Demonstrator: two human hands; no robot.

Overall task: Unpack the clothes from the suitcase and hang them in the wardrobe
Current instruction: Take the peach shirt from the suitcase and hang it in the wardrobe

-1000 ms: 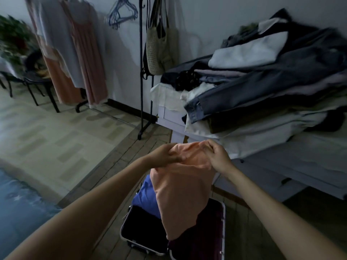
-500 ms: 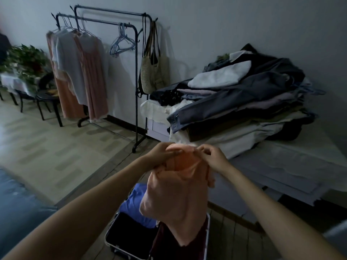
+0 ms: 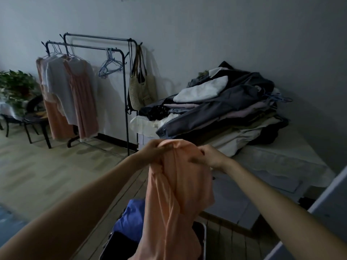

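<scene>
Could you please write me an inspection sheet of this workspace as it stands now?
Surface: wooden floor, partly bare.
Job's things: peach garment held up over the open suitcase; blue garment in the suitcase; clothes rack with hung clothes and spare hangers.
Clutter: clothes pile on the bed.
Hands: left hand and right hand grip the peach garment's top.
Cables: nothing seen.
Surroundings: woven bag on the rack, plant, chair.

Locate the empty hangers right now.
Head view, upper left of centre: the empty hangers hang bunched on the front rail of the clothes rack, right of the hung peach dress and left of the woven bag.
</scene>
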